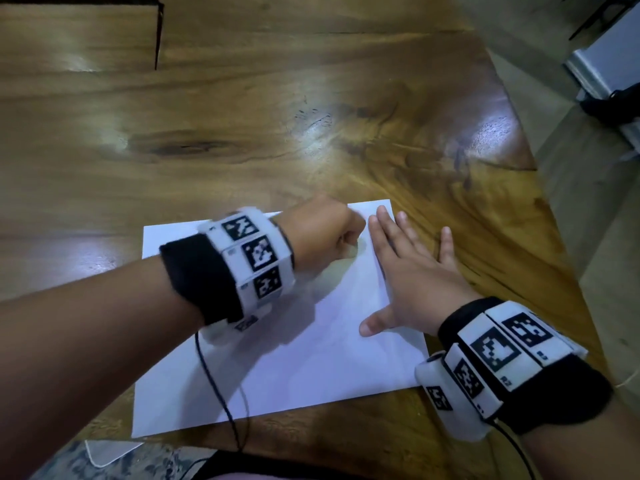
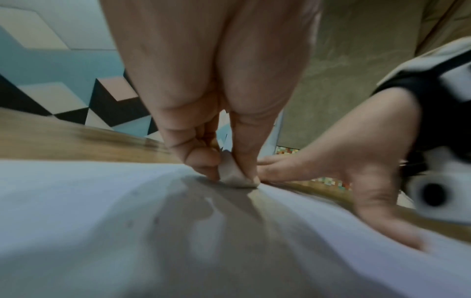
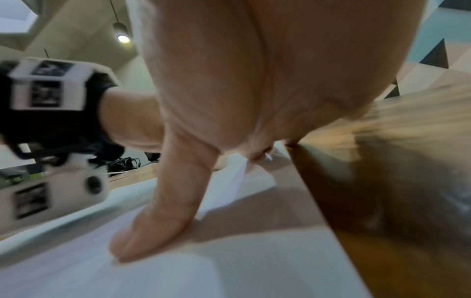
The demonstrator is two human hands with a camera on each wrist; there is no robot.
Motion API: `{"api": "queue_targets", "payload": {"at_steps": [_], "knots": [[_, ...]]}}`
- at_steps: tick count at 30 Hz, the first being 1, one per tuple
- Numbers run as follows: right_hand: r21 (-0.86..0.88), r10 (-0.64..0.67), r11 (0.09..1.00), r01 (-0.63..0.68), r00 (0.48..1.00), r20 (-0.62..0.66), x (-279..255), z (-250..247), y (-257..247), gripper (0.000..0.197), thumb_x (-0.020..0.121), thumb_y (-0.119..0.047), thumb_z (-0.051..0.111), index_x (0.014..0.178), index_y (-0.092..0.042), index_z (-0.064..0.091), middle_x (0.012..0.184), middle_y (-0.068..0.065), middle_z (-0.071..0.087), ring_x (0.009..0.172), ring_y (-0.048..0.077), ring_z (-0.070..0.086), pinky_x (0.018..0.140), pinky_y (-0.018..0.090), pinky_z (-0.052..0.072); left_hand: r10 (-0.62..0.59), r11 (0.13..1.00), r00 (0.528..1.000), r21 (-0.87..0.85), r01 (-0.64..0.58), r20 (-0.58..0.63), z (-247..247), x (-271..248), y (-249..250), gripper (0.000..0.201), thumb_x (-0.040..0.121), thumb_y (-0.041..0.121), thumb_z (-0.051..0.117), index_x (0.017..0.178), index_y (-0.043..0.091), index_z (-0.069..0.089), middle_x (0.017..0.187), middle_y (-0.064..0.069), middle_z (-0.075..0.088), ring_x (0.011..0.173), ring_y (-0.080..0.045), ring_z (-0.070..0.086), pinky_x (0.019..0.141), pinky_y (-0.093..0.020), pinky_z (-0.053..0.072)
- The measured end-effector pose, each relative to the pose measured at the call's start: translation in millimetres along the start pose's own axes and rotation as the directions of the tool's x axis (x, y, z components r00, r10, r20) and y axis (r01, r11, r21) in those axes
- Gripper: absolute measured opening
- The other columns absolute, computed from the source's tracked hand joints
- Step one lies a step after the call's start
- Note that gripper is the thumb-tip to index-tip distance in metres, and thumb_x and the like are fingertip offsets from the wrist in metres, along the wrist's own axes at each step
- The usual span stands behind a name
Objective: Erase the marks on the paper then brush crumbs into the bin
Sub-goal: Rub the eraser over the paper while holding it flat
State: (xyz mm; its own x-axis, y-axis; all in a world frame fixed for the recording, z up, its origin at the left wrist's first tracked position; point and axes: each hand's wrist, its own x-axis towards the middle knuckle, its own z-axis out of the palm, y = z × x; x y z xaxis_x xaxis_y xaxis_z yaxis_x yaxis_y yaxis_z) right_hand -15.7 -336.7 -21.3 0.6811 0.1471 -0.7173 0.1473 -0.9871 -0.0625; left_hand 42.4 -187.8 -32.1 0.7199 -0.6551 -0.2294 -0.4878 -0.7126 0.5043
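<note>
A white sheet of paper (image 1: 311, 355) lies on the wooden table (image 1: 242, 133) near its front edge. My left hand (image 1: 325, 237) is curled over the paper's far part and pinches a small pale eraser (image 2: 233, 173) between thumb and fingers, its lower edge down on the sheet (image 2: 102, 221). My right hand (image 1: 412, 271) lies flat with fingers spread across the paper's right edge, thumb (image 3: 158, 221) pressed on the sheet (image 3: 178, 272). A few faint specks show on the paper in the left wrist view. No bin is in view.
The table's right edge (image 1: 540, 188) runs diagonally close to my right hand, with floor beyond it. A dark rectangular outline (image 1: 157, 32) marks the tabletop at the far left. Black cables (image 1: 225, 393) trail from the wristbands over the paper's front part.
</note>
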Motion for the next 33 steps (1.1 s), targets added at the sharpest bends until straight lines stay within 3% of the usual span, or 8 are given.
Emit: {"api": "queue_targets", "payload": {"at_steps": [7, 12, 15, 18, 20, 22, 27, 33], "knots": [[0.006, 0.011, 1.0, -0.011, 1.0, 0.012, -0.7, -0.9, -1.3, 0.14, 0.061, -0.068, 0.071, 0.14, -0.021, -0.036, 0.127, -0.016, -0.051, 0.133, 0.009, -0.04, 0.109, 0.059, -0.018, 0.089, 0.996, 0.961, -0.056, -0.076, 0.264, 9.3, -61.8, -4.5, 0.01, 0.074, 0.006, 0.059, 0.075, 0.012, 0.066, 0.074, 0.002, 0.057, 0.064, -0.007, 0.049, 0.056, -0.01, 0.031], [0.003, 0.007, 1.0, -0.007, 1.0, 0.007, -0.1, 0.3, -1.2, 0.14, 0.06, -0.069, 0.07, 0.139, -0.022, -0.036, 0.134, -0.014, -0.05, 0.133, 0.011, -0.04, 0.11, 0.058, -0.019, -0.021, 0.999, 1.0, -0.026, 0.02, -0.009, -2.7, -13.3, -2.4, 0.007, 0.077, 0.016, 0.064, 0.074, 0.01, 0.062, 0.078, -0.007, 0.057, 0.075, -0.027, 0.054, 0.064, -0.03, 0.036], [0.005, 0.002, 1.0, -0.002, 1.0, 0.004, 0.2, 0.1, -0.6, 0.139, 0.061, -0.068, 0.07, 0.141, -0.021, -0.034, 0.142, -0.012, -0.047, 0.134, 0.011, -0.039, 0.11, 0.057, -0.019, 0.006, 1.0, 1.0, -0.022, -0.006, 0.026, 12.3, -33.0, -4.2, 0.011, 0.079, 0.01, 0.059, 0.069, 0.007, 0.056, 0.073, -0.004, 0.047, 0.073, -0.027, 0.05, 0.06, -0.027, 0.032], [0.006, -0.001, 1.0, 0.001, 1.0, 0.009, -0.1, -0.3, 0.2, 0.139, 0.061, -0.068, 0.07, 0.141, -0.021, -0.034, 0.133, -0.016, -0.049, 0.134, 0.011, -0.039, 0.11, 0.057, -0.017, 0.11, 0.979, 0.989, 0.162, -0.125, 0.095, 27.1, -72.8, -15.8, 0.026, 0.082, 0.012, 0.054, 0.105, 0.0, 0.056, 0.073, 0.01, 0.047, 0.078, -0.023, 0.054, 0.066, -0.018, 0.038], [0.009, -0.003, 1.0, 0.002, 1.0, 0.007, -0.4, 0.1, 0.3, 0.139, 0.061, -0.068, 0.07, 0.141, -0.021, -0.034, 0.139, -0.014, -0.047, 0.134, 0.011, -0.039, 0.11, 0.057, -0.018, 0.204, 0.949, 0.967, 0.213, -0.234, 0.155, 29.2, -86.8, -17.9, 0.009, 0.08, 0.009, 0.057, 0.086, 0.006, 0.062, 0.07, 0.011, 0.046, 0.065, -0.015, 0.056, 0.062, -0.014, 0.036], [0.006, 0.002, 1.0, -0.002, 1.0, 0.003, -0.2, 0.5, -0.5, 0.14, 0.061, -0.068, 0.07, 0.141, -0.02, -0.034, 0.144, -0.011, -0.044, 0.134, 0.011, -0.038, 0.11, 0.057, -0.018, 0.099, 0.994, 0.988, 0.043, -0.105, 0.123, 20.2, -78.7, -15.9, 0.007, 0.075, 0.012, 0.06, 0.067, 0.014, 0.061, 0.069, 0.005, 0.049, 0.065, -0.016, 0.053, 0.061, -0.018, 0.033], [0.0, 0.013, 1.0, -0.013, 1.0, 0.004, 0.6, 1.0, -1.7, 0.141, 0.06, -0.069, 0.07, 0.14, -0.02, -0.036, 0.144, -0.01, -0.045, 0.134, 0.011, -0.039, 0.111, 0.056, -0.018, -0.035, 0.999, 0.998, -0.04, 0.033, -0.056, -6.5, -19.6, -0.5, 0.01, 0.077, 0.02, 0.066, 0.08, 0.01, 0.064, 0.076, -0.003, 0.053, 0.073, -0.023, 0.051, 0.064, -0.03, 0.034], [0.006, 0.013, 1.0, -0.013, 1.0, 0.012, -0.2, -0.8, -2.0, 0.14, 0.061, -0.068, 0.07, 0.14, -0.021, -0.035, 0.144, -0.01, -0.045, 0.134, 0.011, -0.039, 0.111, 0.055, -0.017, 0.11, 0.992, 0.991, -0.066, -0.105, 0.071, 14.9, -65.3, -5.8, 0.018, 0.077, 0.012, 0.063, 0.062, 0.014, 0.053, 0.073, -0.001, 0.048, 0.067, -0.018, 0.046, 0.06, -0.023, 0.032]]}}
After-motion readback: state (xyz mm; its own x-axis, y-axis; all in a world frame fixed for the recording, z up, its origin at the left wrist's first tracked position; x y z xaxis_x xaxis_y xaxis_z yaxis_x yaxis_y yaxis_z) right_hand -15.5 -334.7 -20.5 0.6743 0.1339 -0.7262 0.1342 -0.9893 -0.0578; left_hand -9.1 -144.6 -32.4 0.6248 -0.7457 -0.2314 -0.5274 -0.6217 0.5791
